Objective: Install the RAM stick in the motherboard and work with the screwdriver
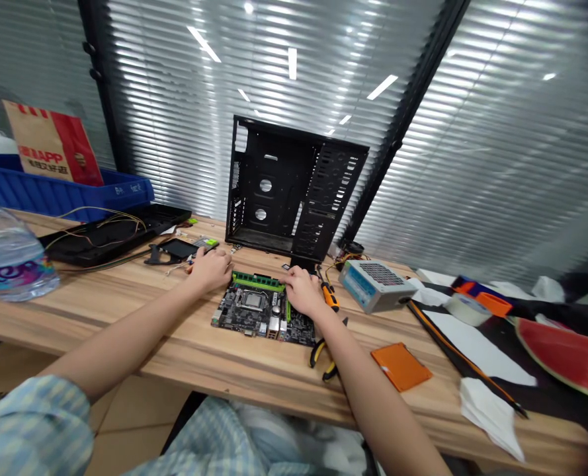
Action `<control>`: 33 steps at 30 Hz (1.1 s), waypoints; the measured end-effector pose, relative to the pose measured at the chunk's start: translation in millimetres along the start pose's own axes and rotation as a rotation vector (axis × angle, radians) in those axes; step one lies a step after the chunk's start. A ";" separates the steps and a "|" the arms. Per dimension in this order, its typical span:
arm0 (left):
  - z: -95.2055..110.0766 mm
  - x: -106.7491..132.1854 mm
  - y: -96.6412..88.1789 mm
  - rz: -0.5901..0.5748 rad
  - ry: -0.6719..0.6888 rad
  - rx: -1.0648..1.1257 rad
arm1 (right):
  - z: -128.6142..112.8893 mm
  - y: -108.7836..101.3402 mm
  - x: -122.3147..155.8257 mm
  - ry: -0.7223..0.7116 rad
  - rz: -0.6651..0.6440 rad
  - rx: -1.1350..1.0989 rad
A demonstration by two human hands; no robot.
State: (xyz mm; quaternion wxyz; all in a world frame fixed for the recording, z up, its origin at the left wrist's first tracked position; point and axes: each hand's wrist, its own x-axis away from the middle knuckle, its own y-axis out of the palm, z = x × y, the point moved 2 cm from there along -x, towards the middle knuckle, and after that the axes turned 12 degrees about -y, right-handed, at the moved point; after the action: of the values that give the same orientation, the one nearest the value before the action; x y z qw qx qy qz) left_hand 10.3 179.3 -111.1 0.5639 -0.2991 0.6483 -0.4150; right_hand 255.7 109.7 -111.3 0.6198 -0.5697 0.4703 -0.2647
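A dark motherboard [254,311] lies flat on the wooden table [125,311] in front of me. A green RAM stick [256,280] runs along its far edge. My left hand [210,270] presses with curled fingers on the stick's left end. My right hand [301,291] presses with curled fingers on its right end. Behind the board stands an open black PC case [294,188], upright and empty.
Yellow-handled pliers [323,357] and an orange-handled screwdriver [329,294] lie right of the board. A grey power supply [376,284], orange pad [400,365], tape roll [465,307] and red paddle [566,354] sit further right. A water bottle [8,254], black side panel [110,235] and blue crate [60,192] are left.
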 end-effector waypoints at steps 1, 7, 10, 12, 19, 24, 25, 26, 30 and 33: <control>0.0 -0.2 0.7 0.004 0.003 0.002 | 0.2 0.2 0.0 -0.003 0.008 -0.006; 1.8 0.4 1.4 0.010 0.018 0.006 | 4.3 2.7 -0.8 0.007 0.031 -0.007; 3.1 0.4 0.7 0.003 0.022 0.000 | 5.9 2.9 -1.1 0.009 0.033 0.004; 2.7 -0.2 0.7 -0.003 0.029 -0.004 | 6.1 1.7 -0.7 0.008 0.043 0.012; -9.9 -6.5 3.8 -0.021 0.118 0.035 | 3.7 -5.1 2.1 0.014 0.082 0.085; -18.4 -9.7 2.8 -0.070 0.152 0.090 | 0.2 -6.9 3.4 -0.029 0.061 0.107; -19.1 -9.8 1.9 -0.084 0.162 0.099 | -0.3 -7.5 3.6 -0.030 0.062 0.114; -19.4 -9.7 0.7 -0.094 0.173 0.106 | -0.8 -8.1 3.9 -0.030 0.065 0.118; -20.4 -9.5 -4.3 -0.106 0.212 0.114 | -1.6 -9.9 4.5 -0.037 0.073 0.113; -21.9 -9.8 -5.7 -0.098 0.228 0.122 | -1.5 -10.3 4.5 -0.046 0.075 0.125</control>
State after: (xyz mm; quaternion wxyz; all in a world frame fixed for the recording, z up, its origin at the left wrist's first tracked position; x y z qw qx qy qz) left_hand -9.8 189.4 -101.0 0.4827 -0.2464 0.6666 -0.5119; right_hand 258.3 102.9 -102.6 0.6743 -0.5177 0.4596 -0.2570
